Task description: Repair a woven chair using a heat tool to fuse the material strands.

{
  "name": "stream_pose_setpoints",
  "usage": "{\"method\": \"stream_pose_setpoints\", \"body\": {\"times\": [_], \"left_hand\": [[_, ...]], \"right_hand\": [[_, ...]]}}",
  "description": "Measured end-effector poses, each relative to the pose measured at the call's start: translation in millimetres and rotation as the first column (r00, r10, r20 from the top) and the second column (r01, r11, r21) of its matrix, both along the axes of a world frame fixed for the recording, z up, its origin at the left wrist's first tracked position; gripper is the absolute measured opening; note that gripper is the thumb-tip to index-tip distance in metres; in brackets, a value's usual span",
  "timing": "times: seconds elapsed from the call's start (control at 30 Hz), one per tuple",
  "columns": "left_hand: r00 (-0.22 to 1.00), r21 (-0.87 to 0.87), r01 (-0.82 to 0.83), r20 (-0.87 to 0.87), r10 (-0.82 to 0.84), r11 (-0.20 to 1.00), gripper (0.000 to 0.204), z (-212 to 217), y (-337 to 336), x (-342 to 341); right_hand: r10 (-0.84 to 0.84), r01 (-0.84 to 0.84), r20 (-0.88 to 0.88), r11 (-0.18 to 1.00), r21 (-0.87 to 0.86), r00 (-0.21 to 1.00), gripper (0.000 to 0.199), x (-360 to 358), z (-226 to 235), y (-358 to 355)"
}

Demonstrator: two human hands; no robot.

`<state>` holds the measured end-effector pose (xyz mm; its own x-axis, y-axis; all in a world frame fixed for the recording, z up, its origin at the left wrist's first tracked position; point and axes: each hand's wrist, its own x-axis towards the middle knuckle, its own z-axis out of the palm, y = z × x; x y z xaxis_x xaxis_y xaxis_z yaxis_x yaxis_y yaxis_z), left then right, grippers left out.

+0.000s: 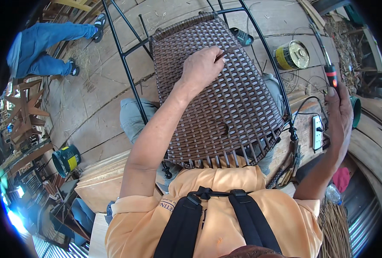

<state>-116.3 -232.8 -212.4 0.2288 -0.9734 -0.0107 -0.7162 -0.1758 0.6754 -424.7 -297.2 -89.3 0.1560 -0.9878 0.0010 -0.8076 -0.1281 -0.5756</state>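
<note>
A brown woven rattan panel (225, 99) on a black metal chair frame (126, 64) lies across my lap. My left hand (200, 68) rests on the weave near its top and pinches a thin brown strand (226, 52). My right hand (340, 112), out to the right of the panel, grips a tool with a red and black handle (331, 75) whose thin metal shaft points up and away. Loose strand ends stick out along the panel's near edge (216, 161).
A yellow tin can (291, 55) stands on the wooden floor right of the frame. A white power strip (317, 132) lies by my right wrist. A green bucket (66, 160) stands at left. Another person in blue trousers (45, 47) is at upper left.
</note>
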Motion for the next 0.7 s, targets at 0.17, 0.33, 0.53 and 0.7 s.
{"method": "stream_pose_setpoints", "body": {"times": [0.17, 0.33, 0.53, 0.7], "left_hand": [[1.0, 0.146, 0.02, -0.026, -0.016, 0.989, 0.022, 6, -12, 12], [0.994, 0.25, 0.07, -0.101, -0.046, 0.966, 0.026, 14, -6, 15], [0.983, 0.287, 0.106, -0.173, -0.057, 0.952, 0.027, 22, -8, 18], [0.967, 0.256, 0.252, -0.036, -0.252, 0.933, 0.028, 17, -6, 24]], "right_hand": [[0.114, -0.086, -0.169, 0.983, 0.165, 0.979, 0.034, -7, -9, 6], [0.122, -0.14, -0.227, 0.988, -0.067, 0.966, 0.032, -38, -28, -7], [-0.107, 0.1, -0.078, 0.991, -0.089, 0.991, 0.036, -113, 5, -38], [-0.812, 0.808, -0.14, 0.58, -0.1, 0.566, 0.028, -18, 72, -57]]}}
